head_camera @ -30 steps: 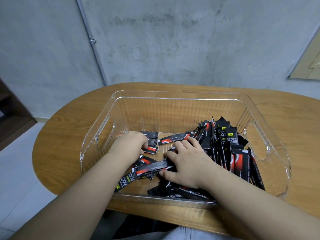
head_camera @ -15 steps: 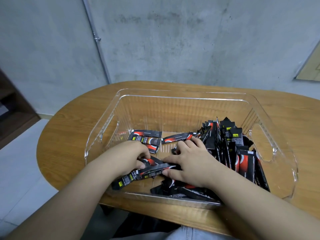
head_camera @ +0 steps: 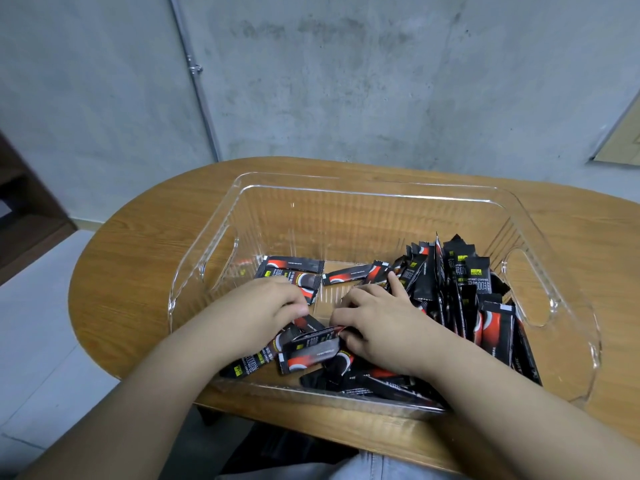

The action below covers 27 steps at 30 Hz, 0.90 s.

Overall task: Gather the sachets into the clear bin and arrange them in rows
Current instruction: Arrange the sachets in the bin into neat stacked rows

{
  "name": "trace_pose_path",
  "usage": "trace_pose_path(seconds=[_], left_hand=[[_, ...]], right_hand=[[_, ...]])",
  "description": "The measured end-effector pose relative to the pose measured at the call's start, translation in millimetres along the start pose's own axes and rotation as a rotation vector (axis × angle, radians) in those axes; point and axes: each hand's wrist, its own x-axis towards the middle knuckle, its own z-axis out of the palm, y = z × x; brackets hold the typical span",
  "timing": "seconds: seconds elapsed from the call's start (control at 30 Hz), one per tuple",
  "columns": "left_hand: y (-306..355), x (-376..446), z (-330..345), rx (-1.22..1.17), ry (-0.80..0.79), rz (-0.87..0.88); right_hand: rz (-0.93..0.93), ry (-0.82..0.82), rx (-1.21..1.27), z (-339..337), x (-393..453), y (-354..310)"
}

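Clear plastic, the bin (head_camera: 374, 188) sits on the wooden tabletop (head_camera: 138, 258) with both hands down inside it. The left hand (head_camera: 263, 311), at about 8 o'clock in the bin, has its fingers curled onto loose sachets (head_camera: 304, 351) lying flat near the front wall. The right hand (head_camera: 377, 323), just beside it at the centre, grips one sachet's end between thumb and fingers, forefinger stretched toward 1 o'clock. A packed row (head_camera: 460, 289) of sachets stands on edge along the bin's 3 o'clock side. Two or three more sachets (head_camera: 294, 271) lie flat at 10 o'clock, beyond the left hand. A grey wall (head_camera: 346, 81) rises behind.
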Motion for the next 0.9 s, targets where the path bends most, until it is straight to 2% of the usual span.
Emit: trace_pose_path(seconds=[0.17, 0.37, 0.57, 0.77, 0.9], left_hand=[[-5.9, 7.9, 6.8, 0.206, -0.012, -0.101], [7.2, 15.5, 9.9, 0.160, -0.071, 0.010], [17.3, 17.9, 11.7, 0.299, -0.033, 0.051], [15.0, 19.7, 11.4, 0.304, -0.050, 0.022], [24.9, 23.2, 11.5, 0.444, -0.085, 0.140]], right_hand=[[0.000, -0.007, 0.023, -2.2, -1.5, 0.0], [0.001, 0.003, 0.032, -0.4, -0.3, 0.8], [0.003, 0.019, 0.038, 2.1, -0.4, 1.1], [0.000, 0.022, 0.056, 0.6, -1.0, 1.4], [0.008, 0.015, 0.029, 0.8, -0.9, 1.2]])
